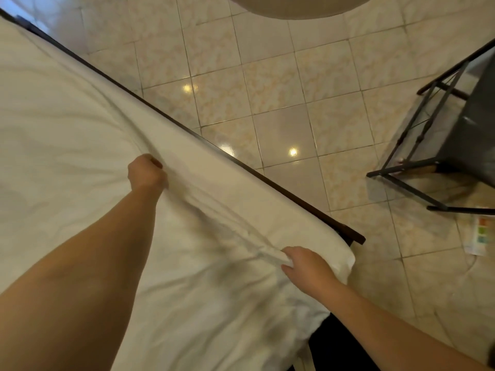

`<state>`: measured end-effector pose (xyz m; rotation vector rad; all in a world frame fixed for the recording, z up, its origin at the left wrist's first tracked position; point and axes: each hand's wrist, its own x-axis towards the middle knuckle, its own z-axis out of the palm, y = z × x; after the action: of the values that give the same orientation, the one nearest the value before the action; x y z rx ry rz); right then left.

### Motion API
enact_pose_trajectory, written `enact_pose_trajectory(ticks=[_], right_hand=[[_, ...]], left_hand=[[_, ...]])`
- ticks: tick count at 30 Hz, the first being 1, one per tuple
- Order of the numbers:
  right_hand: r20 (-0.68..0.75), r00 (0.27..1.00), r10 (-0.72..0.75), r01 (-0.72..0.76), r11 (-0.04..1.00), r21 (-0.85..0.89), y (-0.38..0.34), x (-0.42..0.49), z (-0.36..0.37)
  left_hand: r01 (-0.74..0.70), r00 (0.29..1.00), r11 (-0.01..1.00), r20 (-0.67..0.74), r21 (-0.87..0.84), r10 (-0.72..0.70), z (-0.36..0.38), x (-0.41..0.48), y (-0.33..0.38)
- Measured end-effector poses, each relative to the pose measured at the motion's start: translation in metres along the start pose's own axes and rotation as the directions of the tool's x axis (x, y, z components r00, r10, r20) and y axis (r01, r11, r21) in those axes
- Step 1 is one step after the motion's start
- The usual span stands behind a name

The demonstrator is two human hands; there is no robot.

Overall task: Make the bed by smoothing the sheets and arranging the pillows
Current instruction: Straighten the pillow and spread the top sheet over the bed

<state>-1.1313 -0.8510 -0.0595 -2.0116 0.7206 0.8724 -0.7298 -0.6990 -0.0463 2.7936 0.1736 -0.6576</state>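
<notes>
A white sheet [67, 124] covers the bed and fills the left half of the head view. My left hand [146, 171] is closed in a fist, pinching a fold of the sheet near the bed's far edge. My right hand [308, 269] grips a bunched ridge of the sheet close to the bed's corner [345, 259]. A raised crease runs between the two hands. No pillows are in view.
A dark wooden bed frame rail [241, 162] runs diagonally along the mattress edge. Beyond it lies a glossy tiled floor [281, 89]. A dark metal-framed table [442, 145] stands at the right, with a paper [479, 236] on the floor beside it.
</notes>
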Motion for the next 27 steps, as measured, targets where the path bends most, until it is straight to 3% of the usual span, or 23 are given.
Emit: enact_pose_trajectory(ticks=[6,17,27], right_hand=[[-0.002,0.997,-0.077,0.076,0.989,-0.126,-0.019,-0.039,0.024],[0.083,0.995,-0.053,0.064,0.988,-0.143,-0.084,-0.151,0.113],[0.060,0.990,-0.128,0.136,0.981,-0.140,-0.116,-0.259,0.221]], left_hand=[[-0.051,0.995,0.996,-0.090,-0.080,0.044,-0.054,-0.032,-0.062],[-0.074,0.971,0.983,-0.235,-0.167,0.033,-0.159,-0.151,-0.236],[-0.030,0.969,0.977,-0.248,-0.209,-0.023,-0.231,-0.254,-0.410]])
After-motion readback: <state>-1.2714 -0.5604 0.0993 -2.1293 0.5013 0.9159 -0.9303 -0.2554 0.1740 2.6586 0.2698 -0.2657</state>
